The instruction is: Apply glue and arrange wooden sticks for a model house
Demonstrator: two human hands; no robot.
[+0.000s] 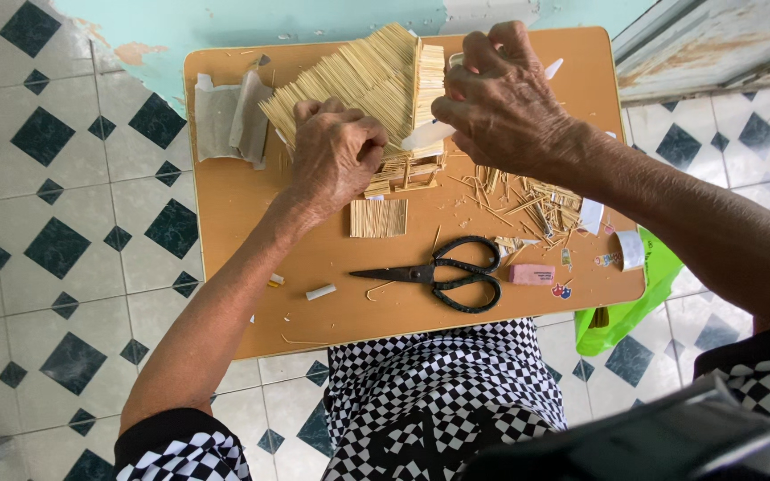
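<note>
A small house model [376, 85] built of thin pale sticks stands at the far middle of a small wooden table [242, 214]. My left hand [333, 153] grips the model's near side, fingers curled on its wall and roof edge. My right hand [501, 98] rests on the model's right side and pinches a white tube-like tool [430, 134] whose tip points at the model between both hands; its other end shows past my fingers. A small flat panel of sticks [379, 217] lies just in front of the model.
Black scissors [443, 273] lie shut near the table's front. A pink eraser [531, 273], a tape roll [632, 248] and a heap of loose stick offcuts [528, 200] sit at the right. Folded white paper [225, 116] lies far left. A green bag [634, 307] hangs at the right edge.
</note>
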